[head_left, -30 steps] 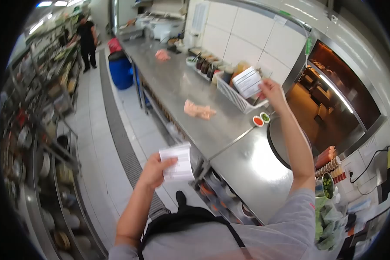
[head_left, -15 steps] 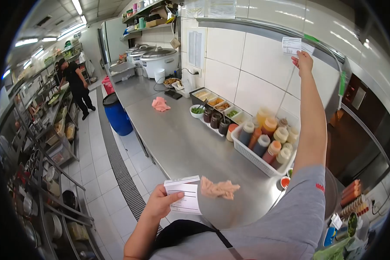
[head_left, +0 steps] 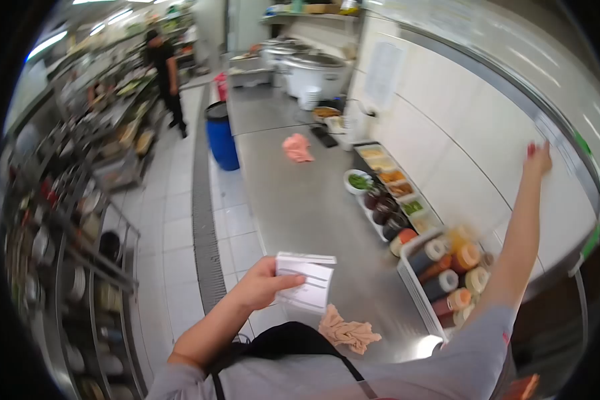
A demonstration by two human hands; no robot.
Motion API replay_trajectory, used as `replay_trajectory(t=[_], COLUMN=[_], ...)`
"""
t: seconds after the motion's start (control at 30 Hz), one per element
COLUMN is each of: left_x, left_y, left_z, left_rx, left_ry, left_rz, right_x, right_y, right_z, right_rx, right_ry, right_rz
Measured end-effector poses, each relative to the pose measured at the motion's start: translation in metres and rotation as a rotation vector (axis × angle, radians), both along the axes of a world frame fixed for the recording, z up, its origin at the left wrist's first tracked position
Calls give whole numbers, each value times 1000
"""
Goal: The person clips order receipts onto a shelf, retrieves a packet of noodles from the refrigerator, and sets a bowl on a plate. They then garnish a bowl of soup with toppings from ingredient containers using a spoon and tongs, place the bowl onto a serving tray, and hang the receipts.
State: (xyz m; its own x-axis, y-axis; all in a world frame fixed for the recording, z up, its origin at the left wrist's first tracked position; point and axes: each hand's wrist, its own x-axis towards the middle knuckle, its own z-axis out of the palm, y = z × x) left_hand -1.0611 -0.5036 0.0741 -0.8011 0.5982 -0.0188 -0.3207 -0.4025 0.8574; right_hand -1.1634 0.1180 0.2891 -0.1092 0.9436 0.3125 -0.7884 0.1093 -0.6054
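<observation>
My left hand is closed on a small stack of white printed paper slips, the thumb lying across the front. The slips are over the near edge of the steel counter. My right arm stretches up to the wall, where my right hand is beside a white paper slip under the metal rail. Motion blur smears the right fingers, so I cannot make out whether they grip that slip. A crumpled peach cloth lies on the counter beneath the left hand's slips.
A white basket of sauce bottles stands below my right arm. Topping trays, dark jars and a bowl of chopped greens line the wall. Farther back are a pink cloth, a blue barrel and a person.
My view has turned, so the counter appears more upright. The right hand stays up at the rail, now farther right in view and blurred. My left hand still holds its slips.
</observation>
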Motion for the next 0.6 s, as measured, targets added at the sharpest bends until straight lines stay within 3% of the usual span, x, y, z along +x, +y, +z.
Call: replay_trajectory(t=[0.03, 0.07, 0.1, 0.13, 0.17, 0.2, 0.27, 0.3, 0.37, 0.6], left_x=[-4, -9, -13, -14, -15, -17, -20, -21, -24, -41], left_y=[-6, -13, -21, -27, -35, -43, -64, -75, -97, -206], left_z=[0, -1, -3, -6, -6, -5, -3, -6, -19, -52], left_rx=[15, 41, 12, -29, -26, -51, -117, -118, -300, -361], left_ry=[31, 33, 110, 182, 176, 180, 222, 214, 365, 201], left_rz=[-36, 27, 48, 60, 95, 112, 119, 138, 119, 400], right_x=[-4, -26, -29, -18, -9, 0, 15, 29, 33, -23], right_y=[-52, -55, -127, -205, -267, -320, -412, -457, -522, -676], right_z=[-26, -70, -101, -130, -163, -189, -236, -246, -256, -252], right_rx=[31, 251, 262, 376, 599, 639, 853, 705, 170, 238], right_ry=[2, -155, -331, -446, -600, -822, -733, -737, -743, -664], right_rz=[140, 470, 629, 938, 1101, 1440, 2015, 2063, 2048, 2026])
